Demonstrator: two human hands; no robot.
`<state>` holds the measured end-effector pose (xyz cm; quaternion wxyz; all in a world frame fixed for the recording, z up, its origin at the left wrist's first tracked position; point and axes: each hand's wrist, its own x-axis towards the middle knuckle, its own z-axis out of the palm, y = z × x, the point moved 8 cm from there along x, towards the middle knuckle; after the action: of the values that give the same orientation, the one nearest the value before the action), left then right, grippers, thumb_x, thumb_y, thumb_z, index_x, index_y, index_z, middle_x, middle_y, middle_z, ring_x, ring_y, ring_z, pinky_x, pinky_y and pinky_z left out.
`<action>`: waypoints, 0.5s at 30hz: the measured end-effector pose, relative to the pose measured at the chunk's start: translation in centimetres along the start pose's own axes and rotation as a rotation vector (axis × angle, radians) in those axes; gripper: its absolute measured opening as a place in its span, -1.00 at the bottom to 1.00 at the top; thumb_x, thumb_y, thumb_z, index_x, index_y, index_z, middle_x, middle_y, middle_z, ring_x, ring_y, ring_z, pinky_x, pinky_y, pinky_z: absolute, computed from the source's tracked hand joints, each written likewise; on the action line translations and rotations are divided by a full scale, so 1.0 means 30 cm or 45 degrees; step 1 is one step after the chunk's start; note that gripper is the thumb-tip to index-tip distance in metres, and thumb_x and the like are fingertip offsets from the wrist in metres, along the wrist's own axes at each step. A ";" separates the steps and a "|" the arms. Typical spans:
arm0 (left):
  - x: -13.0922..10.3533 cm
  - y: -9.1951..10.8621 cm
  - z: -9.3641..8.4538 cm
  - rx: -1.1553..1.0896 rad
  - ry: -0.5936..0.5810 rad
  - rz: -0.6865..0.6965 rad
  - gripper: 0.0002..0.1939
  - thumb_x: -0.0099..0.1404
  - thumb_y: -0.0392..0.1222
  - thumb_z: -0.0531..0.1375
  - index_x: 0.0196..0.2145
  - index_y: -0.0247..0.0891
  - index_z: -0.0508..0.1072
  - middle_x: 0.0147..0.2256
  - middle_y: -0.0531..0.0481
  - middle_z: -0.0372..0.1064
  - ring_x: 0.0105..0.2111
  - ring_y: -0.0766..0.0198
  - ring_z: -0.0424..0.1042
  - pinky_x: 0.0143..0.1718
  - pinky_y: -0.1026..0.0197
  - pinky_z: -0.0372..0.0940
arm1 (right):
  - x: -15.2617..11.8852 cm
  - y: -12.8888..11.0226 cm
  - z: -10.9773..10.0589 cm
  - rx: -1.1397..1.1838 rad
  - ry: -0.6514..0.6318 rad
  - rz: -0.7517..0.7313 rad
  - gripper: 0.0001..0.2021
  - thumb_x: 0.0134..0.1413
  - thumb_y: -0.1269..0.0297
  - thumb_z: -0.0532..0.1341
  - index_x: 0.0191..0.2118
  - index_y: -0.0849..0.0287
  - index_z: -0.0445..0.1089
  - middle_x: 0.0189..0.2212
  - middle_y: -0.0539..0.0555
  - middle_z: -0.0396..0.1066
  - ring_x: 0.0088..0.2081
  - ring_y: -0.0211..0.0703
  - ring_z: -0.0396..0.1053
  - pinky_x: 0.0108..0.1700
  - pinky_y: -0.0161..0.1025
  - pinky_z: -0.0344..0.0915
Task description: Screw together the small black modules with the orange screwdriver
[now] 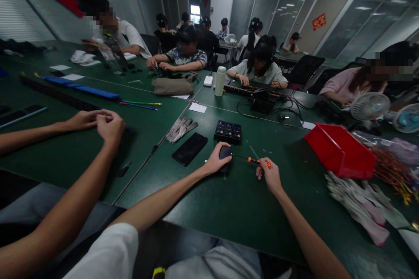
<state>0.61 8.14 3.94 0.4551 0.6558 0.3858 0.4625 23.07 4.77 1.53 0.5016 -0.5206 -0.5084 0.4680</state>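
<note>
My left hand (217, 159) is wrapped round a small black box-like object (225, 154) on the green table. In my right hand (270, 176) is a screwdriver with an orange and black handle (254, 160); its thin shaft points left and its tip is at the box's right side. Just beyond my left hand sits a black compartment tray (228, 131) holding small parts too small to name. A black phone (190, 148) lies to the left of my left hand, with a grey-white glove (181, 129) behind it.
Another person's hands (104, 124) work at the left. A red bin (340, 150), gloves (356, 202) and bundled wires (394, 174) lie at the right. Farther back stand a pale green bottle (220, 81) and a white fan (370, 106). Several people sit across the table.
</note>
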 end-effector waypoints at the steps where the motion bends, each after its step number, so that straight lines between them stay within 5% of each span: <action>1: 0.000 -0.001 -0.006 0.004 0.003 -0.001 -0.60 0.13 -0.18 0.20 -0.06 -0.21 0.26 -0.12 -0.05 0.26 -0.10 0.17 0.30 0.00 0.10 0.18 | 0.001 0.002 0.002 -0.014 0.015 0.012 -0.68 0.08 -0.03 0.14 -0.39 0.16 0.26 -0.71 -0.06 0.30 -0.71 -0.30 0.20 -0.69 -0.38 0.12; 10: 0.011 0.005 -0.029 0.021 0.011 0.007 -0.61 0.12 -0.17 0.20 -0.07 -0.21 0.28 -0.13 -0.04 0.25 -0.10 0.16 0.28 0.01 0.08 0.17 | 0.009 -0.027 0.004 0.037 0.058 -0.063 -0.70 0.01 0.12 0.25 -0.15 0.11 0.27 -0.51 -0.04 0.35 -0.52 -0.23 0.31 -0.47 -0.29 0.29; 15: 0.025 0.015 -0.007 0.039 0.011 -0.002 -0.61 0.13 -0.17 0.20 -0.07 -0.21 0.29 -0.10 -0.05 0.25 -0.09 0.15 0.28 0.00 0.11 0.17 | 0.017 -0.021 -0.028 0.100 0.070 -0.050 -0.73 0.02 0.14 0.24 -0.18 0.11 0.28 -0.46 -0.01 0.38 -0.46 -0.22 0.34 -0.43 -0.28 0.30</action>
<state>0.64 8.78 4.59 0.4437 0.6605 0.3953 0.4590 23.90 5.23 2.23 0.5446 -0.5029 -0.4858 0.4631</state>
